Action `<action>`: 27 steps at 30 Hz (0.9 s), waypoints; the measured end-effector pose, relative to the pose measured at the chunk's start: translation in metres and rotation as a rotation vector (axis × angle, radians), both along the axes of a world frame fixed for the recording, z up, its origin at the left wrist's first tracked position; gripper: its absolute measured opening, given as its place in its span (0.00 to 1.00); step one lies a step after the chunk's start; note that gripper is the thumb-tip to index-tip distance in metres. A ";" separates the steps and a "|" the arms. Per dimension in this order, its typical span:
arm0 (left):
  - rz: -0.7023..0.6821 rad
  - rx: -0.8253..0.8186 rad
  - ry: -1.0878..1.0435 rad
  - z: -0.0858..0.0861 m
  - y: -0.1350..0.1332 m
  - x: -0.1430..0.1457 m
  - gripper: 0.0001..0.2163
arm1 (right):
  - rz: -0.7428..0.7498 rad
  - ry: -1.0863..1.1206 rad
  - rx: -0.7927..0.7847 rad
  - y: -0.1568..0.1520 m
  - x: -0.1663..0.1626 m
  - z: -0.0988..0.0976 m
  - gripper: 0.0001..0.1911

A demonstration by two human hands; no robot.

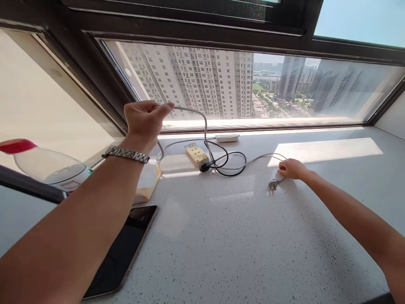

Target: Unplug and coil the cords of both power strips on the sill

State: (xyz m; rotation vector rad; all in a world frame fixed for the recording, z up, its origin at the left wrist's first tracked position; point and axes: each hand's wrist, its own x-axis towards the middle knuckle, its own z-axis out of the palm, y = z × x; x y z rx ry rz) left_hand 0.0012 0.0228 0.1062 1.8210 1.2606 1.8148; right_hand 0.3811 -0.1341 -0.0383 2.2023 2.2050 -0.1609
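My left hand (144,120), a metal watch on its wrist, is raised in front of the window, closed on a grey cable (206,122). On the right, my right hand (293,169) pinches the cable's other stretch just above the sill. From those fingers hangs a grey plug (273,184) with its prongs out. Between the hands lies a yellowed power strip (196,155). A black plug (205,166) sits at its near end, and its black cord (243,169) loops over the grey cable. Behind them, a white oblong block (227,138) rests by the window frame.
A dark tablet-like device (123,253) lies at the lower left, partly under my left forearm. Beyond it are a clear bottle with a red cap (19,146) and a partly hidden pale packet (148,185). The dark window frame (265,129) borders the speckled sill (221,245).
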 end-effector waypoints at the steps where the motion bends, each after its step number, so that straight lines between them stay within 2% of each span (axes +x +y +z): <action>1: 0.001 0.081 0.025 0.013 -0.005 0.008 0.25 | -0.009 0.020 0.017 0.000 -0.002 0.001 0.11; 5: 0.069 0.369 0.301 0.055 -0.038 0.042 0.21 | -0.018 0.093 0.078 0.000 -0.016 0.007 0.10; 9: 0.003 0.470 0.498 0.074 -0.066 0.064 0.22 | 0.025 0.203 0.144 0.002 -0.037 0.010 0.14; 12: -0.071 0.512 0.612 0.073 -0.077 0.071 0.23 | 0.082 0.309 0.186 0.005 -0.056 0.010 0.18; 14: -0.172 0.586 0.745 0.068 -0.084 0.074 0.23 | 0.114 0.444 0.231 0.009 -0.071 0.014 0.21; 16: -0.290 0.680 0.874 0.061 -0.094 0.081 0.23 | 0.148 0.644 0.320 0.015 -0.089 0.025 0.25; 19: -0.392 0.756 0.980 0.052 -0.110 0.094 0.21 | 0.244 0.940 0.528 0.026 -0.119 0.053 0.29; 21: -0.417 0.748 1.016 0.049 -0.119 0.102 0.21 | 0.311 1.055 0.670 0.033 -0.138 0.075 0.23; 23: -0.434 0.725 1.028 0.049 -0.122 0.103 0.20 | 0.351 1.142 0.750 0.038 -0.152 0.094 0.14; 25: -0.418 0.695 0.999 0.046 -0.118 0.096 0.17 | 0.350 1.249 0.756 0.039 -0.157 0.108 0.17; 27: -0.348 0.632 0.953 0.036 -0.107 0.081 0.11 | 0.312 1.363 0.732 0.038 -0.153 0.116 0.22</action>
